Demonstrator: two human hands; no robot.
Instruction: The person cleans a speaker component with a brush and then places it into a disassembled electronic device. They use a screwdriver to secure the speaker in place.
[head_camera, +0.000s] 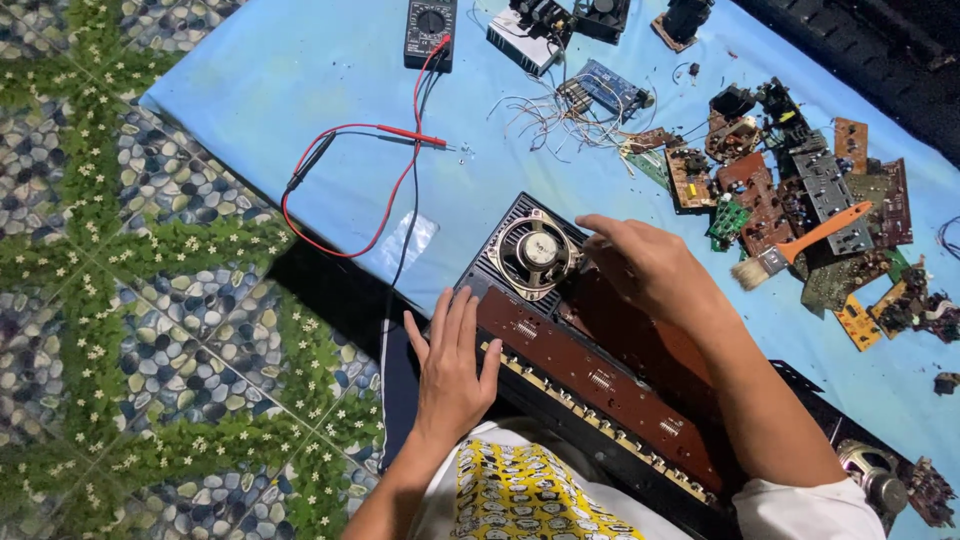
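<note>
Opened black keyboard casing (600, 400) — brown circuit strip, round speaker (537, 252) exposed — lies diagonally.

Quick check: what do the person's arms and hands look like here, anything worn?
Both hands, left hand and right hand, are bare: no gloves, rings or watch visible. Forearms are uncovered. A white short sleeve shows at the right upper arm. No markings visible.

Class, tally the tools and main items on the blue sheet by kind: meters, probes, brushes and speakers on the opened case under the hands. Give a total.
Meter: 1
Probes: 2, red and black
Brush: 1
Speaker on the opened case: 1
Total: 5
</note>
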